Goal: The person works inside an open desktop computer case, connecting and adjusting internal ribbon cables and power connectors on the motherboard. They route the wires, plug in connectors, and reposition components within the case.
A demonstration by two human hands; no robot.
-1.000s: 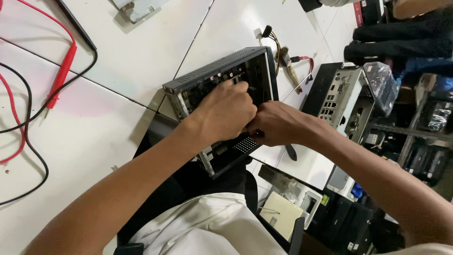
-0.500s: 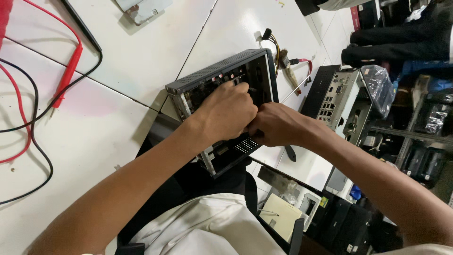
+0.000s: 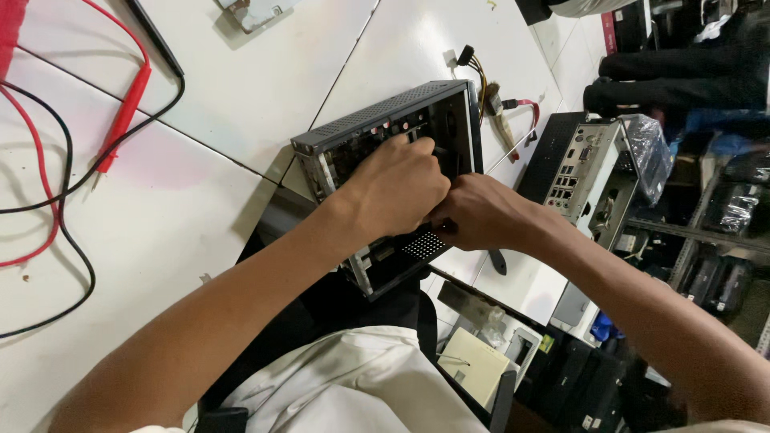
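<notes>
Both hands inside the small open computer case (image 3: 385, 136) at the near edge of the white tabletop (image 3: 200, 200), partly hanging off toward the lap. Left hand (image 3: 395, 186) curled, knuckles up, fingers down among the internals — can't tell what it has hold of, if anything. Right hand (image 3: 473, 212) closed tight beside it, touching the left; grip contents hidden. Red and black probe leads (image 3: 104, 144) well to the left, loose cable bundle (image 3: 493, 88) just behind the case, second silver chassis (image 3: 589, 172) to the right.
</notes>
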